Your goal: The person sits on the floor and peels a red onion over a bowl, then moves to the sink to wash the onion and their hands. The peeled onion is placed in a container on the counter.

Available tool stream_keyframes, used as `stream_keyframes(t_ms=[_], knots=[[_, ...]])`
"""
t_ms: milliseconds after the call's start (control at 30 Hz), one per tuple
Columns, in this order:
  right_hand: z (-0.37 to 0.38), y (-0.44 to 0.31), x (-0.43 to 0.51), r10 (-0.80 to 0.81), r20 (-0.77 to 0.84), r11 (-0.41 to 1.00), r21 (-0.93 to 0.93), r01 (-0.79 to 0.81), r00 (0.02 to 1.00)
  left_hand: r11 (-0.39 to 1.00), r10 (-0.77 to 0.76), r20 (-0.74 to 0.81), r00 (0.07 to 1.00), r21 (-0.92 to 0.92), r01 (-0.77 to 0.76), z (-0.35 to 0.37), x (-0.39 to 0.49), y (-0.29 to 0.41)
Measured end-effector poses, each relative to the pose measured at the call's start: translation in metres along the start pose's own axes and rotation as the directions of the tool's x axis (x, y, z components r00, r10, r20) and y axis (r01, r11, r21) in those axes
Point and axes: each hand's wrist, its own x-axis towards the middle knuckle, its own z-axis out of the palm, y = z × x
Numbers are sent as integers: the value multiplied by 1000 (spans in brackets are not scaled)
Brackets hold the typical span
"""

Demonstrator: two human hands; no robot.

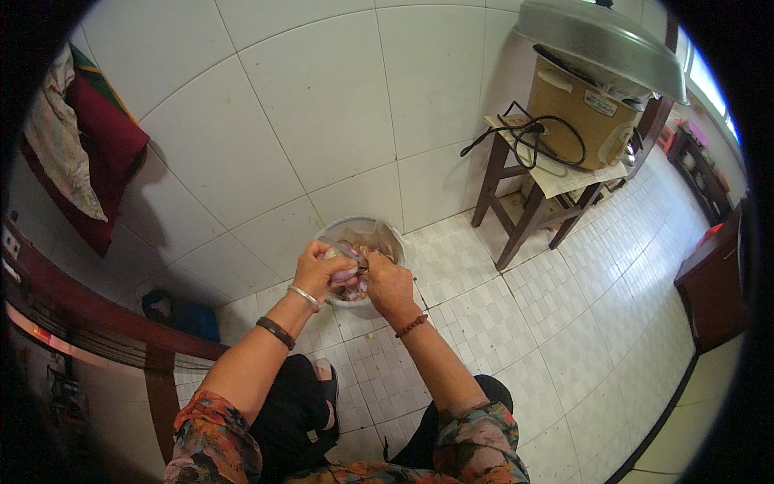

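Observation:
My left hand (318, 269) holds a purple-and-white onion (343, 270) between thumb and fingers. Beside it, my right hand (389, 284) is closed on one end of a narrow knife (342, 247), whose grey blade reaches across the top of the onion; its handle is hidden in my fingers. Both hands are over a lined waste bin (396, 239) on the floor against the tiled wall. Purple and brown onion skins (354, 291) lie inside the bin, partly hidden by my hands.
A wooden stool (523, 233) at the right carries a tan electric cooker (565, 112) with a black cord (583, 142) and a large metal lid (598, 36). Cloths (103, 133) hang at the left, above a blue container (196, 319). A brown cabinet (713, 284) stands far right.

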Motion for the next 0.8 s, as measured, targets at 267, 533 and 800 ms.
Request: stream_keyframes(t_ms=[267, 533, 800], knots=[[-11, -4, 4, 11, 50, 999, 37, -13, 999, 975, -136, 211, 968, -144, 168, -10, 2, 0], [-3, 9, -5, 71, 59, 997, -9, -70, 996, 989, -37, 207, 978, -135, 66, -13, 11, -4], [1, 20, -10, 209, 195, 978, -35, -206, 958, 977, 124, 274, 954, 134, -166, -7, 8, -9]])
